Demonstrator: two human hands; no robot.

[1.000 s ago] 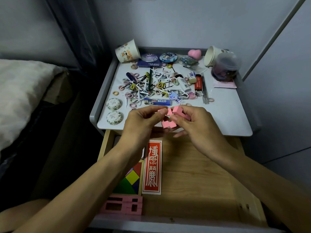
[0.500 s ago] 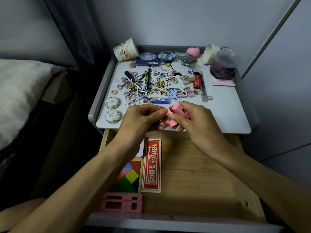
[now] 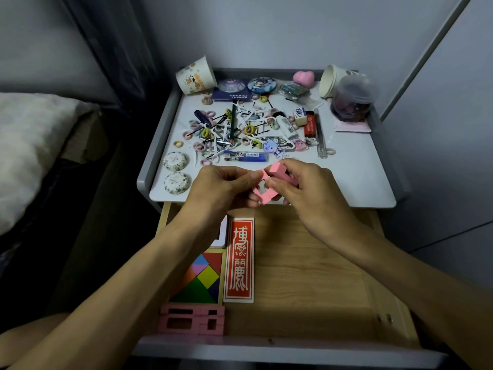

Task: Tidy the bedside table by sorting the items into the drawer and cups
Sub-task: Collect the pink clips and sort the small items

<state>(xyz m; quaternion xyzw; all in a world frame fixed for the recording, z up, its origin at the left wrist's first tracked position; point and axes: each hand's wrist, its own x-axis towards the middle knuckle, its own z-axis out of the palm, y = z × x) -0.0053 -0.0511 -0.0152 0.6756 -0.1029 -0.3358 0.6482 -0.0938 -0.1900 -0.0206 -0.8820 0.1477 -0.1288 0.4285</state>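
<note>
Puzzle pieces in pink sit pinched between the curled fingers of our left hand and right hand, at the front edge of the bedside table, above the open drawer.

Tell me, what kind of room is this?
Probably a bedroom: a bed with pale bedding lies on the left, beside a small bedside table strewn with hair ties, its wooden drawer open.
</note>
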